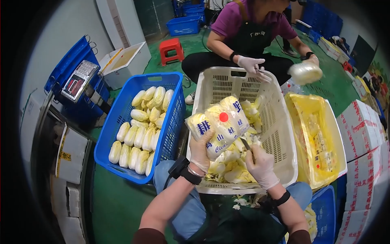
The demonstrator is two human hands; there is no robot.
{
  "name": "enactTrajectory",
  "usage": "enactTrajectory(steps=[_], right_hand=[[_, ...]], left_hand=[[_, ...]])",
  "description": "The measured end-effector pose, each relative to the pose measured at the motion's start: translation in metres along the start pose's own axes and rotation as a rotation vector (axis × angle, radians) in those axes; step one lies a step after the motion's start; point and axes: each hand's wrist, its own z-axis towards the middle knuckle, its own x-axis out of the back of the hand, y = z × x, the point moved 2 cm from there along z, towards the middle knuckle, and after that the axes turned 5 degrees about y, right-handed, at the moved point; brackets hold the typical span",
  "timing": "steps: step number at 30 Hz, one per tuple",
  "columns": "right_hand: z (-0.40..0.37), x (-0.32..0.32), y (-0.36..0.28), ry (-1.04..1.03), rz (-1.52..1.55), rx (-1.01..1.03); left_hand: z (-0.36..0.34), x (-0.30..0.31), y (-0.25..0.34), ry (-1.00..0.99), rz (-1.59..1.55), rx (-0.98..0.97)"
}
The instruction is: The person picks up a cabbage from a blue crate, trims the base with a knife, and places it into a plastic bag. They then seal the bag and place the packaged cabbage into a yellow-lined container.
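Observation:
My left hand, in a white glove, grips the near left end of a clear printed bag of baby napa cabbages. The bag is tilted above a white slotted crate, blue characters and a red dot facing me. A small knife is in my gloved right hand, its blade pointing up beside the bag's lower right edge. Cabbage leaves and trimmings lie in the crate underneath. To the left, a blue crate holds rows of baby napa cabbages.
Across the crate a person in gloves holds a blurred bagged bundle. A yellow-lined box with packed bags stands right, near stacked white cartons. A scale, red stool and lower blue crate surround the area.

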Motion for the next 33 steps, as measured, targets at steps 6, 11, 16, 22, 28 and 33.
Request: enactTrajectory(steps=[6, 11, 16, 22, 28, 33], right_hand=[[0.005, -0.013, -0.022, -0.094, 0.126, -0.007], [0.001, -0.016, -0.017, -0.106, 0.069, -0.005], [-0.012, -0.02, -0.011, -0.129, 0.007, 0.019], [-0.024, -0.026, 0.0, -0.129, -0.076, 0.117], [-0.026, -0.046, 0.021, -0.111, -0.129, 0.176], [-0.019, -0.034, 0.045, -0.043, -0.147, 0.089]], left_hand=[[-0.01, -0.01, -0.004, 0.009, 0.435, -0.323], [-0.011, -0.014, -0.015, -0.052, 0.448, -0.328], [-0.006, -0.006, -0.022, -0.039, 0.452, -0.274], [0.007, 0.004, -0.021, -0.079, 0.02, 0.032], [0.005, -0.002, -0.011, -0.156, -0.185, 0.185], [0.002, -0.004, -0.009, -0.192, -0.287, 0.274]])
